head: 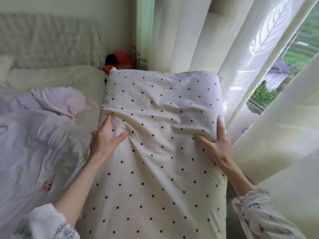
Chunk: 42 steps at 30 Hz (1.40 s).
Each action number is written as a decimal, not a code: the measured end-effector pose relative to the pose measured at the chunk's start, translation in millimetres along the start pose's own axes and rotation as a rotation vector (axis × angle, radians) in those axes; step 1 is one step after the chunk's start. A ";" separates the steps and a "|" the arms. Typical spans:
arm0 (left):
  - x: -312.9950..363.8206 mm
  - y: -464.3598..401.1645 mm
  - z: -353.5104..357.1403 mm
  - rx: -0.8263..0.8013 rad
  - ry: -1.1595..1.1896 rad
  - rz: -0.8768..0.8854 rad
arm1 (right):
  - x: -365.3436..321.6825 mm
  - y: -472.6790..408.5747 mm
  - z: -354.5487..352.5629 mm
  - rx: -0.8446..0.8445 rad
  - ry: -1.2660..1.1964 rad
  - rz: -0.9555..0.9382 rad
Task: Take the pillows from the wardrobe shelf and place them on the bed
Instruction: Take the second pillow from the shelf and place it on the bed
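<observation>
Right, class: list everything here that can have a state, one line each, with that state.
polka-dot pillow: lying flat, cover creased
left hand: visible fingers straight, pressing the pillow's left edge
right hand: visible fingers straight, pressing its right edge
curtains: partly parted, window showing
lilac quilt: crumpled, left of the polka-dot pillow
plain pillow: lying flat by the headboard

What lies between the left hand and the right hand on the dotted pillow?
Only the wrinkled cloth of the dotted pillow lies between the left hand and the right hand, as the head view shows.
</observation>
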State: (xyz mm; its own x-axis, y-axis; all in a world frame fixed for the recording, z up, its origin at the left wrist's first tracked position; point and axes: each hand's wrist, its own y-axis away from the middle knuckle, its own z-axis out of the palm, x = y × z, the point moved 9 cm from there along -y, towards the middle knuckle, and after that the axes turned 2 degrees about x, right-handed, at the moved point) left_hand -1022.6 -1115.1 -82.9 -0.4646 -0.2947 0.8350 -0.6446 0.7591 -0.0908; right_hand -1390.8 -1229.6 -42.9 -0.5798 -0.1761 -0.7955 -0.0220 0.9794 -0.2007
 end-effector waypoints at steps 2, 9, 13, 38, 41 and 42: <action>-3.1 -16.5 -0.8 0.057 -0.014 -0.054 | 0.6 -34.1 23.6 -0.068 -0.012 -0.007; -4.6 -67.0 4.4 0.253 0.050 -0.217 | -19.6 -157.8 97.3 -0.297 -0.101 -0.102; -1.3 -97.0 5.9 0.349 0.095 -0.273 | -45.8 -220.8 133.3 -0.378 -0.125 -0.174; -70.0 -522.8 -52.6 0.616 -0.011 -0.396 | -237.7 -564.5 518.3 -0.568 -0.163 -0.323; -78.5 -583.6 -55.3 0.615 -0.013 -0.427 | -259.0 -612.8 561.6 -0.560 -0.152 -0.331; -82.9 -603.2 -55.4 0.616 -0.019 -0.436 | -265.1 -627.8 577.8 -0.563 -0.148 -0.333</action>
State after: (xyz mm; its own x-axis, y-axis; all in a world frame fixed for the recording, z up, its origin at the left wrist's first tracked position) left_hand -561.6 -1516.4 -67.3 -0.0968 -0.5085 0.8556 -0.9927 0.1110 -0.0463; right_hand -752.7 -1854.9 -36.3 -0.3518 -0.4507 -0.8205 -0.6251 0.7655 -0.1525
